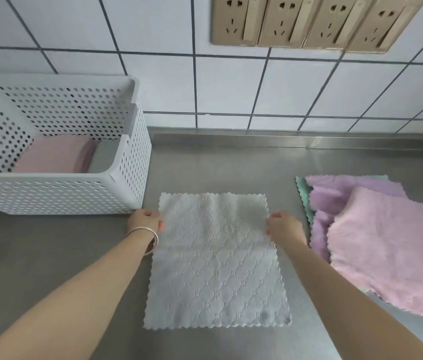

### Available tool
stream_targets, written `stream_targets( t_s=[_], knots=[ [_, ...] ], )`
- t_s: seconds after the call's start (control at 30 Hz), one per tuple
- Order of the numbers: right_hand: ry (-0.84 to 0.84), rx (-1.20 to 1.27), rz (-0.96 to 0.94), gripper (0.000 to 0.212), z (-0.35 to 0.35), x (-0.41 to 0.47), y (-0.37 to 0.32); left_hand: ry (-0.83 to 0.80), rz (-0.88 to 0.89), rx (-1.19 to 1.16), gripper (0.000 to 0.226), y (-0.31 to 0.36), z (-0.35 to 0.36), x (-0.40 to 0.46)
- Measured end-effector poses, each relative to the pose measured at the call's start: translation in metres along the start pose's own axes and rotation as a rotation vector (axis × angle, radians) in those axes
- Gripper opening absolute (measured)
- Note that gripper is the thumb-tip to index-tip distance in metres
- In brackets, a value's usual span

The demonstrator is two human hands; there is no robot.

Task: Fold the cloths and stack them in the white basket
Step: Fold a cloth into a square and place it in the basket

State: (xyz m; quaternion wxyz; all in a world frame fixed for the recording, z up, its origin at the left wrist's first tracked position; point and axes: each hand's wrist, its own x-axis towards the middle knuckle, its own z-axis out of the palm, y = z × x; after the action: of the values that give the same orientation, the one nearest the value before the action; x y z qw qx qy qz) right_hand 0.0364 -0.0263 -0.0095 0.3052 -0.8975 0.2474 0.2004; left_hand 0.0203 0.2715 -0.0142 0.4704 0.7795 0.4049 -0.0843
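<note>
A white quilted cloth (215, 261) lies spread flat on the steel counter, with a faint crease across its middle. My left hand (145, 220) pinches its left edge near the far corner, and my right hand (284, 226) pinches its right edge opposite. The white perforated basket (57, 193) stands at the left, just beyond my left hand. A folded pink cloth (57, 154) lies on the basket's floor. To the right sits a loose pile: a pink cloth (386, 253) on top, a purple cloth (335, 196) under it, and a green cloth (302, 189) showing at the edge.
The steel counter (218, 165) runs back to a raised lip under a white tiled wall. Several beige wall sockets (314, 20) are mounted high on the wall. A silver bangle (144, 236) circles my left wrist.
</note>
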Motion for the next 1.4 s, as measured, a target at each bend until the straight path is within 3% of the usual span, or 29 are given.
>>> stream_targets(
  t_s=[0.1, 0.2, 0.57, 0.67, 0.73, 0.87, 0.93, 1.03, 1.1, 1.2, 1.33, 1.4],
  knots=[
    [0.009, 0.021, 0.079, 0.036, 0.009, 0.015, -0.011, 0.108, 0.003, 0.058, 0.032, -0.002, 0.013, 0.012],
    [0.02, -0.029, 0.096, 0.015, 0.017, 0.022, -0.015, 0.144, 0.018, 0.187, 0.027, -0.005, 0.023, 0.015],
    [0.172, 0.034, 0.158, 0.023, 0.02, 0.02, -0.01, 0.221, -0.025, 0.089, 0.021, -0.016, 0.03, 0.022],
    [0.252, -0.033, -0.002, 0.028, 0.016, 0.002, -0.01, 0.22, 0.036, 0.125, 0.012, -0.01, 0.027, 0.002],
    [0.287, -0.128, -0.271, 0.028, 0.02, -0.015, -0.001, 0.17, 0.162, 0.217, 0.016, -0.011, 0.024, -0.018],
    [0.233, -0.284, -0.773, 0.024, 0.035, -0.054, 0.029, -0.1, 0.58, 0.435, 0.017, -0.035, 0.018, -0.062],
    [0.163, -0.384, -0.846, 0.032, 0.043, -0.071, 0.045, -0.245, 0.761, 0.607, 0.035, -0.054, 0.015, -0.08],
    [0.053, -0.512, -0.759, 0.052, 0.048, -0.09, 0.062, -0.269, 0.915, 0.876, 0.074, -0.077, 0.013, -0.098],
    [0.02, -0.525, -0.698, 0.062, 0.045, -0.096, 0.07, -0.31, 0.808, 0.989, 0.088, -0.086, 0.009, -0.102],
    [-0.036, -0.556, -0.605, 0.066, 0.037, -0.101, 0.08, -0.347, 0.629, 1.073, 0.089, -0.096, -0.003, -0.1],
    [-0.043, -0.682, -0.561, 0.073, 0.033, -0.109, 0.087, -0.301, 0.576, 1.161, 0.088, -0.1, -0.014, -0.1],
    [0.036, -0.734, -0.655, 0.068, 0.036, -0.116, 0.092, -0.232, 0.696, 1.159, 0.089, -0.101, -0.016, -0.104]
  ],
)
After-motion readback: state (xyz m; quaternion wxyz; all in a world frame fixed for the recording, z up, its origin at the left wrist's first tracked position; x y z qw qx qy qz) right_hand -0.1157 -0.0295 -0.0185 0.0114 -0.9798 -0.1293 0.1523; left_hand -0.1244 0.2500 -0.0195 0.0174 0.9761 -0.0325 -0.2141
